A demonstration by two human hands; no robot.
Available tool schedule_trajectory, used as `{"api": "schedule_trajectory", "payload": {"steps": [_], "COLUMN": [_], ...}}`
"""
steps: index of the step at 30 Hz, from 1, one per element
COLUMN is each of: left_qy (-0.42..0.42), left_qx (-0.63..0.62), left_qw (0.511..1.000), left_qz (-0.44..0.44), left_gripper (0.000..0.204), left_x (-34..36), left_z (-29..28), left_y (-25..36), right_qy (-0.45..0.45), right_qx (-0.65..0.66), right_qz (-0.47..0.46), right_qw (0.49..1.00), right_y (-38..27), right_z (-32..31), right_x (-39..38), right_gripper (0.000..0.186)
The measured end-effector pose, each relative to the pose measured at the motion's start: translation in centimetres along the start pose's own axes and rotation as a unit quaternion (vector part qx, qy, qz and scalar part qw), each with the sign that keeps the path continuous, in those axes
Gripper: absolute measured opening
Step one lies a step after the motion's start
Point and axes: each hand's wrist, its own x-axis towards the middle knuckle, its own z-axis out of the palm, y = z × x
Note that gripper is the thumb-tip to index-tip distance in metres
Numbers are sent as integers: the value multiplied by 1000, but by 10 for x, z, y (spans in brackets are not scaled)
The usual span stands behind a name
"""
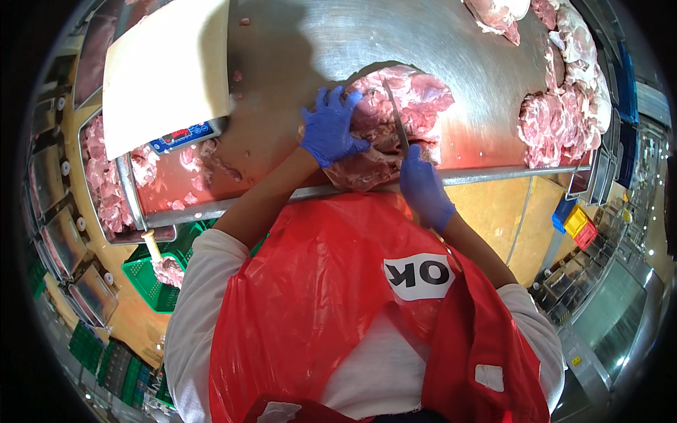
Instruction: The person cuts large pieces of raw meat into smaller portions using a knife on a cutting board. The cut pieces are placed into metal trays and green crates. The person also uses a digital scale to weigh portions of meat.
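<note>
A large piece of raw meat (423, 92) lies on the steel table at its near edge, in front of my red apron. My left hand (331, 127), in a blue glove, rests on the meat's left side with the fingers spread. In a matching glove, my right hand (425, 185) is closed around a knife, its handle mostly hidden in the fist. The knife (397, 116) points away from me, its narrow blade lying over the middle of the meat. Beside the blade the meat shows folds and a darker gap; how deep the edge sits I cannot tell.
On the left, a white cutting board (166, 70) partly covers a blue scale (185, 136). Meat scraps (201, 166) lie near it. More meat (560, 123) is piled at the right. A metal tray (106, 190) holds meat at the table's left end, above a green crate (151, 282).
</note>
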Motion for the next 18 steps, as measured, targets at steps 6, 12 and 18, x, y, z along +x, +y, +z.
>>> {"api": "schedule_trajectory", "payload": {"steps": [6,12,18], "left_qy": [45,108,72], "left_qx": [-8,-66,-49], "left_qw": [998,978,976], "left_qz": [31,165,198], "left_gripper": [97,85,77], "left_x": [6,47,90], "left_z": [8,10,-7], "left_y": [-3,-29,-36], "right_qy": [9,90,26], "right_qx": [23,97,126], "right_qz": [2,-26,-45], "right_qw": [1000,991,991], "right_y": [-14,-18,-1], "right_z": [10,9,14], "right_x": [32,70,45], "right_gripper": [30,30,32]}}
